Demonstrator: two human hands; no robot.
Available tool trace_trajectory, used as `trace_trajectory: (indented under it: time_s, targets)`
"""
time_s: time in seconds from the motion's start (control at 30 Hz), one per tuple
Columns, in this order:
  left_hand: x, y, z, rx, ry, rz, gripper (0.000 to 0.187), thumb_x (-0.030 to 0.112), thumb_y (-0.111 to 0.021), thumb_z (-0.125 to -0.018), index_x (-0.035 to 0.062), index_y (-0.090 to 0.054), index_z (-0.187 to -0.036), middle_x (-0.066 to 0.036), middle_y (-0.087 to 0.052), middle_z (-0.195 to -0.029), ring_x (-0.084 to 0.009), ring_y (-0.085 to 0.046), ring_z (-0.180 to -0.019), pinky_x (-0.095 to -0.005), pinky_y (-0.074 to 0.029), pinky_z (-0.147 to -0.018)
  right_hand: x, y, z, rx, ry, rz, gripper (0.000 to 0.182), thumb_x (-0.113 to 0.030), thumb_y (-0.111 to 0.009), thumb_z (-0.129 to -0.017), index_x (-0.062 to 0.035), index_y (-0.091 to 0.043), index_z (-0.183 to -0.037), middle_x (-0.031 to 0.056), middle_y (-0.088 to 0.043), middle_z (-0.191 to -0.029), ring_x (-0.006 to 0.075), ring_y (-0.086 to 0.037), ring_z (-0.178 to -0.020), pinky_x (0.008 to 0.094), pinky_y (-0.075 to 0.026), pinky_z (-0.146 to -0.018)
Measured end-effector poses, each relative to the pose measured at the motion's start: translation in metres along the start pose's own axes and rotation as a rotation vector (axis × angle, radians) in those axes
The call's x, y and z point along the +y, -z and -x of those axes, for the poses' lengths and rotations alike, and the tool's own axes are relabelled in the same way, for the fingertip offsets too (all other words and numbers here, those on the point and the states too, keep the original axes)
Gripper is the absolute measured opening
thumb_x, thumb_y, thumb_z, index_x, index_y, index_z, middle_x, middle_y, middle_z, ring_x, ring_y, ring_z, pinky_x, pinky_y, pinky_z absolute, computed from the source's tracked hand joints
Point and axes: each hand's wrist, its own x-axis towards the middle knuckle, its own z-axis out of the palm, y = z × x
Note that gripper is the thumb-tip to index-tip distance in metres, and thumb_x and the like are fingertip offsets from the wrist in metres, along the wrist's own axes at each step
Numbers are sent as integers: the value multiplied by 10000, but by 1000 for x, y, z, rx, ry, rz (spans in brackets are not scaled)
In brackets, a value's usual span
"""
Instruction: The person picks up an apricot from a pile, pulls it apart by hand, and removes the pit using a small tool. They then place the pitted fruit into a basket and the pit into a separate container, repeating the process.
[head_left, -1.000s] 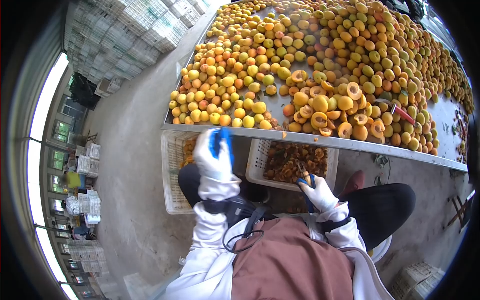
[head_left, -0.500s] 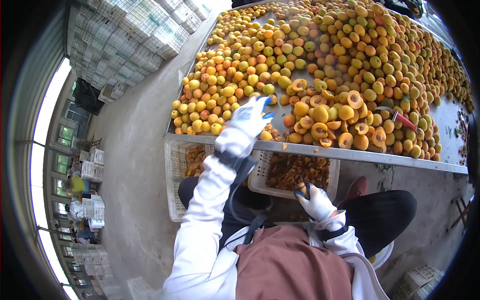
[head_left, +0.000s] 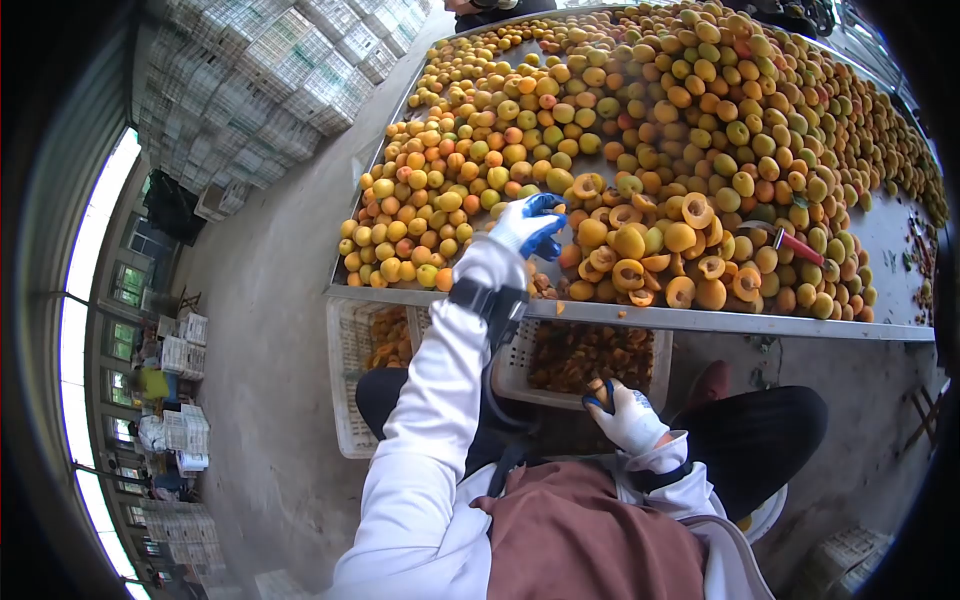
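white-gloved left hand (head_left: 522,232) reaching onto a metal table (head_left: 700,322) of apricots (head_left: 560,110).
its blue-tipped fingers (head_left: 545,205) curled over a whole apricot (head_left: 571,255) at the near edge of the pile, the fruit lying just beside and under the fingertips; whether they gripped it could not be told. the right hand (head_left: 625,415) sat low at the lap, clenched around a small blue-handled tool (head_left: 598,397), above a white crate (head_left: 585,352) of halved fruit.

Yellow-orange apricots (head_left: 560,115) – white-blue gloved hand (head_left: 525,228)
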Motion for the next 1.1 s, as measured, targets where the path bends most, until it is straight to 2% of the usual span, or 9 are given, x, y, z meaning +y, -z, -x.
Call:
trace_trajectory:
  time_s: [0.13, 0.23, 0.3, 0.37, 0.5, 0.63, 0.7, 0.93, 1.1]
  targets:
    - [15, -34, 107, -66, -236, 561, 451, 247, -504, -1060, -5, -481, -1434, -75, -669, -1054, -183, -698, -899, -342, -584, -834, -23, 9, 6, 94, 98, -276, 269, -164, -715, -927, 20, -621, -1100, 218, -693, -887, 401, -692, -838, 401, -525, -738]
    - [-14, -38, 132, -183, -148, 932, 419, 175, -510, -1061, -3, -474, -1438, -81, -659, -1143, -161, -672, -888, -333, -573, -820, -47, 18, 11, 121, 174, -345, 258, -155, -699, -934, 14, -621, -1113, 213, -695, -888, 391, -696, -841, 398, -523, -743]
    - [-23, -56, 152, 9, -225, 485, 409, 142, -551, -1045, -10, -493, -1420, -57, -645, -1110, -135, -650, -865, -303, -557, -789, -64, 28, 15, 111, 214, -322, 244, -132, -685, -936, 8, -621, -1125, 206, -699, -886, 362, -703, -835, 388, -521, -741]
    - [-29, -67, 161, -80, -146, 704, 406, 173, -610, -1016, -10, -541, -1371, 5, -581, -937, -79, -599, -797, -257, -531, -748, -81, 36, 17, 41, 220, -346, 232, -113, -673, -937, 9, -619, -1127, 208, -696, -881, 354, -705, -832, 383, -522, -738]
    - [-40, -79, 169, -93, 39, 778, 366, 245, -589, -1024, 11, -607, -1304, 11, -614, -896, -71, -609, -803, -231, -531, -738, -93, 33, 14, 60, 282, -296, 240, -101, -677, -922, 12, -614, -1124, 226, -684, -869, 403, -701, -828, 402, -533, -727]
    - [-63, -80, 171, -63, -123, 627, 384, 365, -573, -1035, 13, -656, -1167, -43, -693, -1044, -112, -669, -916, -259, -560, -816, -98, 29, 15, 131, 271, -151, 235, -111, -686, -914, 17, -610, -1097, 247, -685, -874, 452, -682, -861, 434, -538, -725]
    - [-71, -84, 169, 30, -212, 442, 478, 400, -435, -1072, -28, -643, -1117, -99, -673, -1040, -171, -652, -949, -314, -535, -899, -98, 26, 16, 127, 256, -125, 230, -113, -684, -917, 16, -613, -1093, 245, -685, -871, 449, -685, -852, 432, -537, -721]
    - [-72, -91, 171, 125, -469, 234, 366, 328, -492, -1064, -2, -649, -1080, -73, -672, -1023, -145, -635, -924, -295, -526, -850, -114, 27, 25, -11, 126, -395, 193, -112, -665, -935, 8, -625, -1081, 243, -685, -867, 424, -698, -813, 411, -530, -690]
    - [-60, -96, 182, 240, -576, 3, 281, 263, -563, -1019, -1, -651, -1053, -72, -676, -972, -138, -634, -887, -294, -522, -816, -114, 20, 29, 92, 271, -173, 195, -123, -661, -933, 10, -614, -1068, 256, -683, -860, 434, -689, -805, 445, -530, -671]
